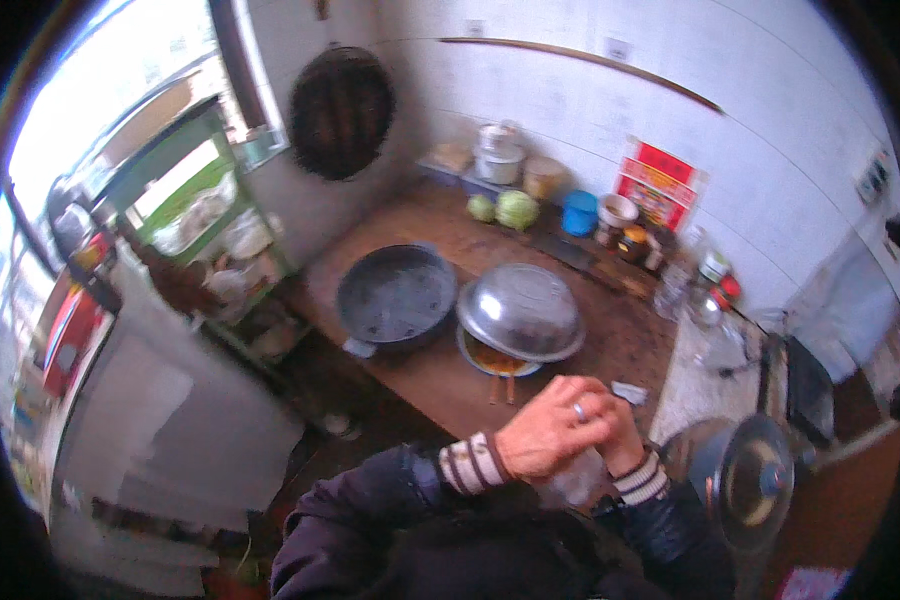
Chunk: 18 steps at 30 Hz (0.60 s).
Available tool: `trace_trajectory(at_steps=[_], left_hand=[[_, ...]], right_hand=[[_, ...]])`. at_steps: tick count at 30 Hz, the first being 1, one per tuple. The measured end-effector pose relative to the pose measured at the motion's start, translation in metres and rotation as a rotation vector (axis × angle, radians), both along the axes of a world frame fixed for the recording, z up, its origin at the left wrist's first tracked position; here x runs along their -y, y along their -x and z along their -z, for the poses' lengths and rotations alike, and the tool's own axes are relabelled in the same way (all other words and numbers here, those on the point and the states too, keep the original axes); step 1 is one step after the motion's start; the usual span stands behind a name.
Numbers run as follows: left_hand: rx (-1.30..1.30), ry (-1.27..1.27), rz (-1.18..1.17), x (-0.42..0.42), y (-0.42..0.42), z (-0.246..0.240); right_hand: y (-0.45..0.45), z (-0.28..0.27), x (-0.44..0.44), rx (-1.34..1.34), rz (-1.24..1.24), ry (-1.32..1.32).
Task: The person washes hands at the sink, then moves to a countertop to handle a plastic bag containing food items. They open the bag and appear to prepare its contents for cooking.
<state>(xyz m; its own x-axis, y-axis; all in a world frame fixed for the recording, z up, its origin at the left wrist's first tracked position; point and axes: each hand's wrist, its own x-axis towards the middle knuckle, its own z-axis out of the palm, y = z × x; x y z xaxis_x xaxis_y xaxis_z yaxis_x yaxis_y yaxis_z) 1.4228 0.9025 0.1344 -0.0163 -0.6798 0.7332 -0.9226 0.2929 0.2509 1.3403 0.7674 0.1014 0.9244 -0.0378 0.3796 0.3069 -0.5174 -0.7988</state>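
Note:
My left hand (551,435), a ring on one finger, is pressed against my right hand (622,439) in front of my chest. The fingers of both are bent and overlap. Below them is a crumpled, translucent piece of plastic (574,480), perhaps a bag; which hand grips it is hidden. Just beyond my hands, a domed metal lid (525,311) sits askew over a bowl (469,358) of orange-brown food. A pair of chopsticks (502,388) pokes out from the bowl toward me. Beside my right hand lies a small white scrap (630,392).
A wide dark pan (396,294) stands on the brown counter (412,386), left of the lid. Along the wall are cabbages (516,210), a blue cup (580,213) and several jars (634,244). To the right stands a metal pot with a glass lid (757,480).

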Motion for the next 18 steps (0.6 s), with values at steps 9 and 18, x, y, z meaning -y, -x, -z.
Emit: trace_trajectory(at_steps=[9, 18], left_hand=[[-0.14, -0.258, -0.357, -0.049, 0.0, 0.035], [-0.361, -0.191, -0.537, -0.123, -0.004, 0.034]], right_hand=[[-0.01, 0.005, -0.028, -0.45, -0.406, -0.275], [-0.033, 0.001, -0.079, -0.749, -0.484, -0.427]])
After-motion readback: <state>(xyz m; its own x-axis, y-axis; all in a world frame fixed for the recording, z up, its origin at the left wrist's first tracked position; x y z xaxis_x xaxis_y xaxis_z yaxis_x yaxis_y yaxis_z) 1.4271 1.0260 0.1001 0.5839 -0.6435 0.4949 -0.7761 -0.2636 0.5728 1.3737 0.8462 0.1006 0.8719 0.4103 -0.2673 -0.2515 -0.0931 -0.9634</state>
